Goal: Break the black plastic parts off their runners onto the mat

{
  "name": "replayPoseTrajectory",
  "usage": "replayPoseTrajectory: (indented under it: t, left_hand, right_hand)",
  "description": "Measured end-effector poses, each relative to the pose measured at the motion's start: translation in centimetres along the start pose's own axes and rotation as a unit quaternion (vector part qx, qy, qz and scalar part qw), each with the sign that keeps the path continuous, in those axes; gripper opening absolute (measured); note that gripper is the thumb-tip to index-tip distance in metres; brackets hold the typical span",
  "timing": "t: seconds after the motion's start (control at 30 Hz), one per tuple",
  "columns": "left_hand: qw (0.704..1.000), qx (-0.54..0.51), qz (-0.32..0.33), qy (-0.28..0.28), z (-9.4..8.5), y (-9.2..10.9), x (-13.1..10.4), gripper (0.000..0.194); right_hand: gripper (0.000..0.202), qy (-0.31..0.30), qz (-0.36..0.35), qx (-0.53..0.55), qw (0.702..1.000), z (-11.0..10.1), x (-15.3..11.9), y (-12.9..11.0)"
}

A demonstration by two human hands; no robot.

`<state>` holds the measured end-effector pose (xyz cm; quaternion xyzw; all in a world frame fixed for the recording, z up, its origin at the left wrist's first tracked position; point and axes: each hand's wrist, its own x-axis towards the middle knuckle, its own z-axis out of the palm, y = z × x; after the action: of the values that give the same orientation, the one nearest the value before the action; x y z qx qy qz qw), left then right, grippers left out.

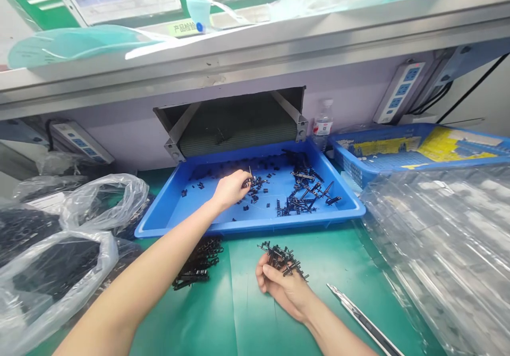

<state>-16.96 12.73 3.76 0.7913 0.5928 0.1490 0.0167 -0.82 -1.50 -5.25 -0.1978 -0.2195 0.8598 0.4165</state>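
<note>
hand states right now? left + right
Left hand: closed, pinching small black parts in the blue tray.
Right hand: closed on a bundle of black plastic sprues, above the green mat.

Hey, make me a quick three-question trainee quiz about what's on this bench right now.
1. True or false: the left hand is reaching into the blue tray.
2. What does the right hand hold? A) a water bottle B) a cluster of black plastic parts C) the metal blade
3. Fill in: the loose pile of black parts on the green mat lies to the ____ of the right hand.

Key
1. True; its fingers are at small black pieces inside the tray.
2. B
3. Left
</note>
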Motion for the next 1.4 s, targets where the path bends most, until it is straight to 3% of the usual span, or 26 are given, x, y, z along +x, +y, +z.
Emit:
replayPoseTrajectory:
  t: [0.1,0.17,0.2,0.27,0.37,0.47,0.53,0.7,0.9,1.1,1.3,1.4]
  left_hand:
    - [0.994,-0.064,-0.047,0.079,-2.4,0.7,-4.2,0.019]
    - [0.961,-0.228,-0.116,0.103,-3.5,1.3,-7.3,0.022]
    - [0.923,-0.342,-0.154,0.090,-3.8,1.6,-8.8,0.024]
    - [0.807,-0.549,-0.216,0.019,-3.9,2.1,-11.7,0.030]
    - [0.668,-0.689,-0.269,-0.085,-2.8,2.8,-15.1,0.039]
    - [0.581,-0.747,-0.304,-0.111,-1.0,3.2,-17.3,0.046]
    - [0.548,-0.767,-0.312,-0.119,0.1,3.4,-17.9,0.047]
    - [0.528,-0.784,-0.299,-0.128,1.3,3.3,-18.3,0.044]
    - [0.548,-0.784,-0.247,-0.152,1.5,3.4,-18.9,0.039]
    - [0.589,-0.757,-0.274,-0.067,1.2,4.1,-18.7,0.032]
    - [0.557,-0.782,-0.273,-0.064,1.0,3.9,-18.5,0.028]
    - [0.506,-0.807,-0.298,-0.055,1.4,3.5,-18.6,0.027]
  right_hand:
    - [0.031,0.033,-0.024,0.007,0.999,0.1,0.2,0.1]
    - [0.032,0.057,-0.034,-0.002,0.998,0.1,0.3,0.2]
    - [0.032,0.072,-0.040,-0.011,0.997,0.1,0.3,0.3]
    - [0.035,0.095,-0.047,-0.037,0.994,0.1,0.3,0.6]
    - [0.043,0.091,-0.044,-0.098,0.990,0.2,0.0,0.9]
    - [0.047,0.063,-0.015,-0.162,0.985,0.2,-0.4,1.1]
    - [0.047,0.057,0.013,-0.190,0.980,0.1,-0.5,1.3]
    - [0.034,0.057,0.027,-0.214,0.975,-0.6,-0.7,1.7]
    - [0.035,0.045,0.019,-0.233,0.971,-0.7,-0.8,2.1]
    - [0.040,0.023,0.033,-0.178,0.983,-0.2,-0.4,1.8]
    - [0.040,-0.059,0.028,-0.139,0.988,0.1,-0.5,1.0]
    - [0.045,-0.116,0.044,-0.158,0.980,0.0,-0.6,0.7]
